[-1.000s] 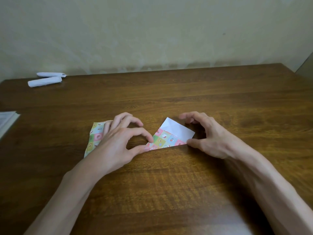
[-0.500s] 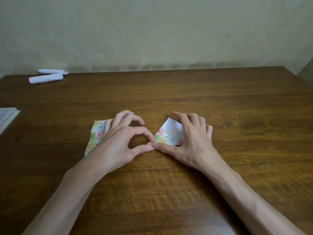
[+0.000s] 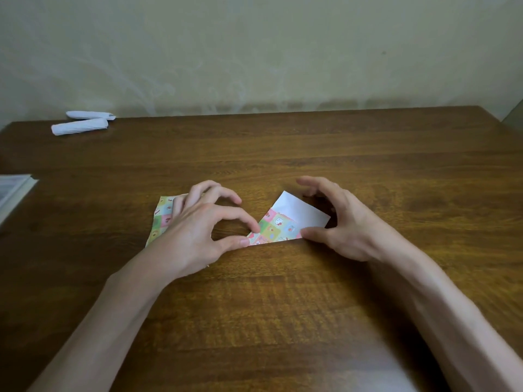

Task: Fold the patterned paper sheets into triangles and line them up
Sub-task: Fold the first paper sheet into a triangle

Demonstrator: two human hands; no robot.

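A folded patterned paper (image 3: 278,227) lies flat on the wooden table (image 3: 283,321), its white underside turned up as a flap at the far right. My left hand (image 3: 195,233) pinches the paper's left corner between thumb and index finger. Its other fingers rest on a second patterned sheet (image 3: 162,219), which the hand mostly hides. My right hand (image 3: 348,227) presses its thumb on the near right end of the fold, with its fingers arched over the white flap.
Two white paper rolls (image 3: 80,127) lie at the table's far left corner. A pale stack of paper or a book (image 3: 12,190) pokes in at the left edge. A wall stands just behind the table.
My right thumb slid from the paper's left corner along the near fold to its right end, uncovering the white flap. My left hand stayed in place.
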